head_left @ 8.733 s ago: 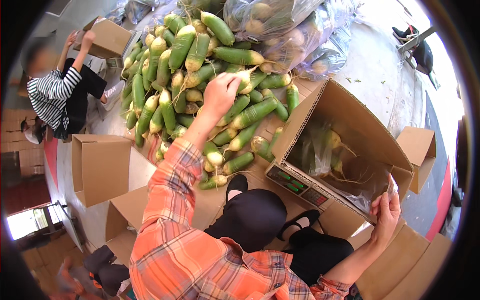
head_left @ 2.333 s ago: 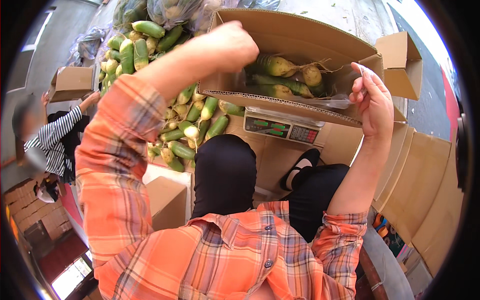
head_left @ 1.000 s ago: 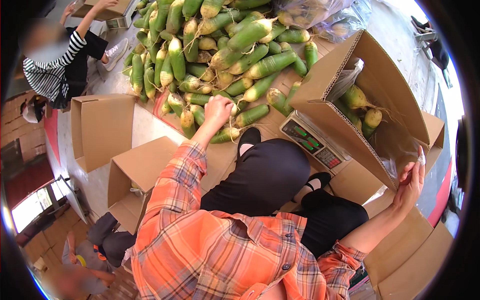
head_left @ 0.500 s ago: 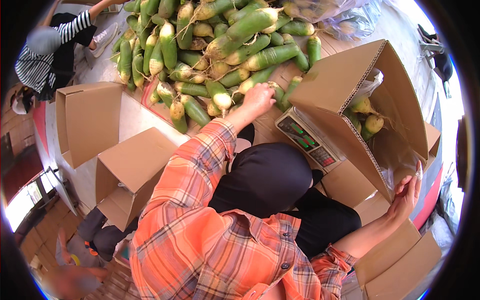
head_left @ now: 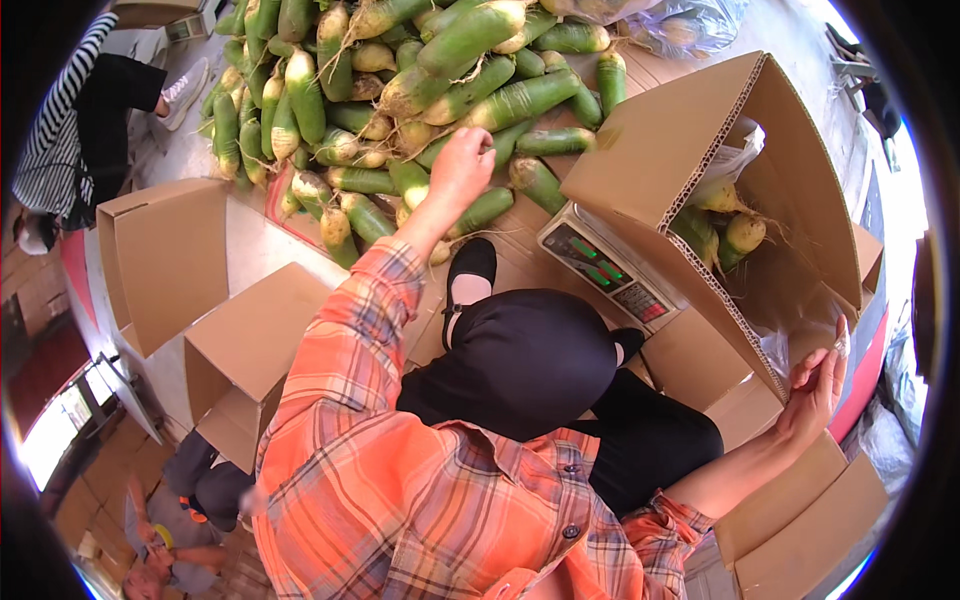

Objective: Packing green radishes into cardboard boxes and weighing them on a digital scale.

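Note:
A heap of green radishes [head_left: 335, 120] with pale root ends lies in front of me. My left hand [head_left: 463, 168] reaches over its near side, the fingers curled down among the radishes; what they hold, if anything, is hidden. Close by the wrist lies a single radish [head_left: 485, 211]. On the right a large cardboard box [head_left: 655, 150] stands tilted toward me on a digital scale [head_left: 600, 265]. Inside it are a clear plastic liner [head_left: 733, 165] and a few radishes [head_left: 742, 238]. My right hand [head_left: 815, 390] holds the box's near edge, and something white shows at a fingertip.
Two more cardboard boxes [head_left: 165, 262] [head_left: 255, 330] stand at the left. Plastic bags of radishes [head_left: 690, 25] lie beyond the heap. Box flaps [head_left: 800, 520] spread at lower right. A person in stripes [head_left: 75, 135] is at far left; another person [head_left: 175, 550] is at lower left.
My left hand has moved left and farther over the heap, uncovering radishes near the scale. My right hand stays at the box edge. The view has shifted slightly.

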Demonstrator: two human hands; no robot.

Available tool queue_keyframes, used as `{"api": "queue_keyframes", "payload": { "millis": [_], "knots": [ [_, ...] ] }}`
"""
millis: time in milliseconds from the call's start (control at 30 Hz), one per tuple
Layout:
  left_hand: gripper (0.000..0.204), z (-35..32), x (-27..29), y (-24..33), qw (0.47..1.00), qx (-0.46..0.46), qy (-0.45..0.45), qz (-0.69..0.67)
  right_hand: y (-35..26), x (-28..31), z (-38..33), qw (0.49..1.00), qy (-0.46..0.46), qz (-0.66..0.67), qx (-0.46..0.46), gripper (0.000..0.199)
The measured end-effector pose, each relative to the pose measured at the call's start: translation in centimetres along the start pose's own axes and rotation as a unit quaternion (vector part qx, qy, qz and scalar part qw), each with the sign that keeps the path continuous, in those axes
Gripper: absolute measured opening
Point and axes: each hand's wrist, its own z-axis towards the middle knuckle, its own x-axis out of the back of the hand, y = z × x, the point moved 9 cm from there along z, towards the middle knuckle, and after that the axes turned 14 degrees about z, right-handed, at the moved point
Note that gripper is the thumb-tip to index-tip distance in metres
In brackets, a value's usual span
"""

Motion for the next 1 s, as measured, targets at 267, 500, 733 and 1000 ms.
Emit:
{"api": "queue_keyframes", "payload": {
  "millis": [267, 500, 733, 1000],
  "knots": [
    [0.008, -15.4, -2.3, -2.4, 0.988, 0.014, -0.155, 0.005, 0.4, 0.1, 0.4, 1.000, -0.011, 0.008, -0.006, 0.044],
    [0.016, -17.9, 5.3, -3.7, 0.984, 0.166, -0.053, -0.042, 0.2, 0.3, 0.0, 1.000, -0.014, 0.014, 0.002, 0.043],
    [0.026, -18.2, 1.4, -12.2, 0.938, 0.304, -0.126, 0.111, 0.5, -0.2, 0.3, 0.998, -0.041, 0.045, 0.000, 0.042],
    [0.022, -13.9, 7.7, -12.4, 0.972, 0.191, -0.009, 0.139, -0.2, 0.3, -0.2, 0.997, -0.014, 0.070, -0.002, 0.038]
  ]
}}
